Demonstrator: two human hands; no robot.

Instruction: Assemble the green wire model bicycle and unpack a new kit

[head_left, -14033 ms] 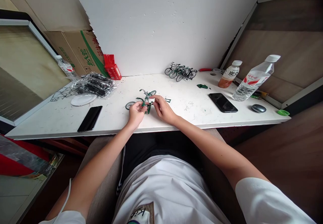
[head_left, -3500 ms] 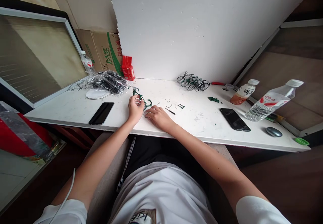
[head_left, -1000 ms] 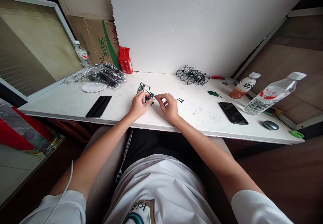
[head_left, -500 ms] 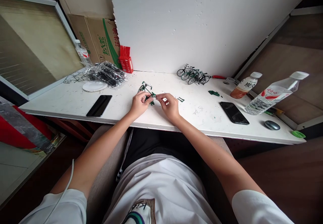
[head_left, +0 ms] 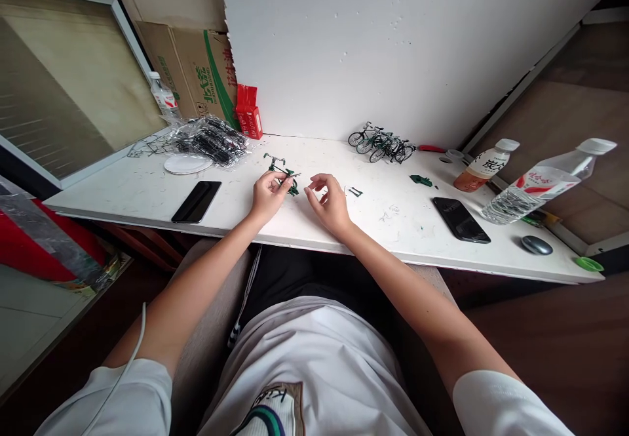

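My left hand (head_left: 268,198) pinches a green miniature bicycle (head_left: 293,189) between thumb and fingers, just above the white table. The handlebars (head_left: 274,159) rise beyond the fingers, while part of the frame is hidden behind them. A short gap to the right, my right hand (head_left: 331,206) is off the bicycle, its thumb and index finger apart and nothing visible between them. Beside the right hand lies a small green piece (head_left: 354,191). Farther right is a larger dark green part (head_left: 421,179).
Several miniature bicycles (head_left: 381,143) stand at the back. Plastic-wrapped black parts (head_left: 216,142) lie at left near a red box (head_left: 249,113). Phones lie left (head_left: 196,202) and right (head_left: 460,219). Bottles (head_left: 484,167) and a mouse (head_left: 536,245) occupy the right side.
My right hand has come away from the bicycle, its fingers parting. My left hand has turned the bicycle, so the handlebars now show more clearly. The view has shifted slightly.
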